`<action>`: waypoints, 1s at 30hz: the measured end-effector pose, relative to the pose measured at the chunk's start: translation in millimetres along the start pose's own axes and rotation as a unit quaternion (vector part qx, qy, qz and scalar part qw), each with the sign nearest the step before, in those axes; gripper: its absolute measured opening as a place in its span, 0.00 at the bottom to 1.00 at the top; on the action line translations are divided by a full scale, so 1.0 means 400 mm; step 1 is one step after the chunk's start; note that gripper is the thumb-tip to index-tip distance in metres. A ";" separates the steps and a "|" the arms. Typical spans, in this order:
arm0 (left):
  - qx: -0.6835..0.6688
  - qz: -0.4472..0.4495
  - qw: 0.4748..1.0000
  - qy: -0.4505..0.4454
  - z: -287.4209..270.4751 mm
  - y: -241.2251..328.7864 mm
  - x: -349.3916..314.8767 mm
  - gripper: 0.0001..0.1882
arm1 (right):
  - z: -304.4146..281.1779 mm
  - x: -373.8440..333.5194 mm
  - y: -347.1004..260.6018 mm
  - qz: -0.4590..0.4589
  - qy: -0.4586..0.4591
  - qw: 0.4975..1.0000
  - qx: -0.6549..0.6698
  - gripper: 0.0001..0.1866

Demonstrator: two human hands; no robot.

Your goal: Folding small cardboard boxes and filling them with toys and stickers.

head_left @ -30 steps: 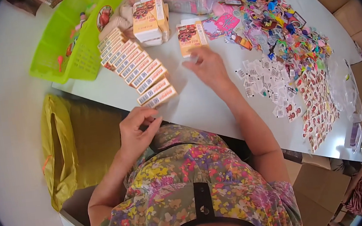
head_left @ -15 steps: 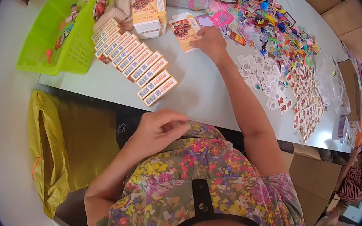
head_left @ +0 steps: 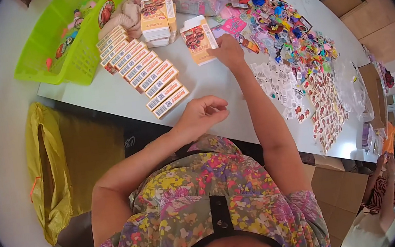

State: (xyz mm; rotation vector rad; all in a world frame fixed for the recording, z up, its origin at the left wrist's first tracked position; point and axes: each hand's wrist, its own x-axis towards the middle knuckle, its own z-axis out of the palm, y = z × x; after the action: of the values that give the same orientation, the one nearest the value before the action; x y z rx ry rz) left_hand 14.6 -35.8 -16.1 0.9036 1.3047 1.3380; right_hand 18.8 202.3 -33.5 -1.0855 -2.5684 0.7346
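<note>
Her right hand (head_left: 228, 50) stretches out, fingers resting on an orange carton (head_left: 198, 41) lying flat on the white table (head_left: 105, 93). Her left hand (head_left: 204, 115) hovers loosely curled, holding nothing, beside a row of small boxes (head_left: 144, 71).

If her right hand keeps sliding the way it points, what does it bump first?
The right hand points up the table, already touching the open box. Past that, probably the clear tub, though depth is hard to judge.

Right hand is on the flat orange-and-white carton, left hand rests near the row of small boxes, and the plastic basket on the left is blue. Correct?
One thing is off: the plastic basket is lime green, not blue, as the head view shows. The rest holds: the right hand is on the flat orange-and-white carton, and the left hand rests near the row of small boxes.
</note>
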 end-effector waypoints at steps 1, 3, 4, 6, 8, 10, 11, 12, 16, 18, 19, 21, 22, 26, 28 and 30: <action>-0.002 0.000 1.000 -0.001 0.007 -0.004 0.005 0.16 | 0.008 -0.016 0.013 -0.022 0.040 0.999 -0.019 0.25; -0.049 -0.001 0.996 0.074 0.021 -0.012 0.019 0.22 | 0.006 -0.044 0.045 -0.039 0.083 0.995 -0.041 0.23; -0.050 -0.002 0.996 0.069 0.028 -0.019 0.029 0.22 | -0.009 -0.058 0.070 -0.038 0.058 0.995 0.075 0.20; -0.051 0.019 0.984 0.170 0.032 -0.033 0.047 0.29 | -0.042 -0.109 0.077 -0.034 0.026 0.981 0.190 0.17; -0.048 0.037 0.975 0.212 0.046 -0.018 0.055 0.31 | -0.110 -0.185 0.055 0.005 -0.016 0.920 0.392 0.11; -0.043 0.056 0.966 0.249 0.057 0.000 0.063 0.33 | -0.171 -0.261 0.065 0.026 -0.073 0.907 0.414 0.10; -0.109 0.083 0.971 0.198 0.060 -0.001 0.065 0.33 | -0.184 -0.297 0.073 0.043 -0.129 0.889 0.437 0.09; -0.175 0.106 0.968 0.147 0.065 0.005 0.065 0.34 | -0.190 -0.334 0.081 0.052 -0.128 0.889 0.437 0.09; -0.351 -0.127 0.914 -0.159 0.045 0.042 0.062 0.37 | -0.187 -0.440 0.090 0.082 -0.289 0.833 0.465 0.10; -0.390 -0.078 0.902 -0.166 0.053 0.040 0.062 0.34 | -0.194 -0.450 0.083 0.108 -0.275 0.884 0.363 0.12; -0.379 -0.057 0.908 -0.169 0.047 0.033 0.065 0.34 | -0.209 -0.453 0.072 0.131 -0.247 0.920 0.276 0.14; -0.314 -0.040 0.942 -0.115 0.058 0.035 0.059 0.33 | -0.207 -0.466 0.064 0.078 -0.111 0.951 0.276 0.12; -0.246 -0.019 0.967 -0.059 0.060 0.036 0.057 0.32 | -0.203 -0.472 0.055 0.023 0.027 0.963 0.267 0.12; -0.122 -0.085 0.986 -0.074 0.048 0.018 0.066 0.34 | -0.171 -0.470 0.023 -0.088 0.044 0.953 0.287 0.13; -0.083 -0.076 0.992 -0.050 0.047 0.025 0.061 0.26 | -0.166 -0.469 0.016 -0.060 0.016 0.946 0.318 0.11; -0.130 -0.098 0.985 -0.066 0.042 0.031 0.052 0.23 | -0.154 -0.470 0.017 -0.005 -0.005 0.923 0.385 0.08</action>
State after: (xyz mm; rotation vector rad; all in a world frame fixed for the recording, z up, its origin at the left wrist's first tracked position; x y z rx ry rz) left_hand 24.5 -10.8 -4.4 0.6548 1.0597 1.2384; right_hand 177.9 91.6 7.4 -0.7846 -1.9518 1.5565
